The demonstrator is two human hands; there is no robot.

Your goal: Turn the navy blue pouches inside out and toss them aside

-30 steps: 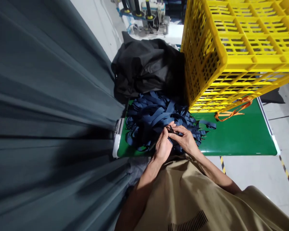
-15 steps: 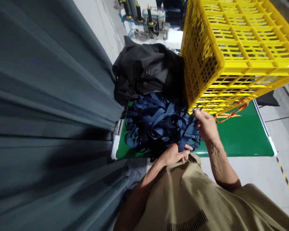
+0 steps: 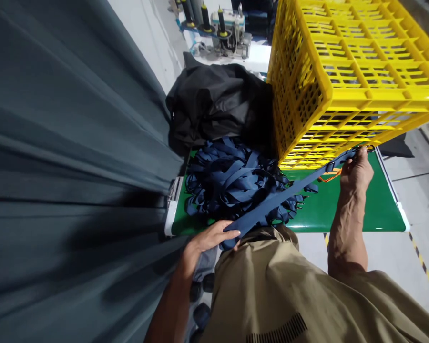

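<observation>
A navy webbing strap (image 3: 279,197) is stretched taut between my two hands above the green table (image 3: 361,205). My left hand (image 3: 209,237) pinches its near, folded end close to my body at the table's front edge. My right hand (image 3: 357,171) is closed round the far end, by a small buckle, just under the yellow crate (image 3: 346,71). Below the strap lies a tangled heap of navy straps (image 3: 232,181) on the table's left part.
A black fabric bundle (image 3: 216,105) sits behind the heap. Dark grey cloth (image 3: 67,171) fills the left side. An orange strap (image 3: 329,175) lies under the crate's edge. A sewing machine (image 3: 229,28) stands at the back. Grey floor with striped tape (image 3: 425,267) runs on the right.
My hands have drawn apart: the right went from the heap out to the right under the crate, the left back towards my body, pulling one strap straight out of the heap.
</observation>
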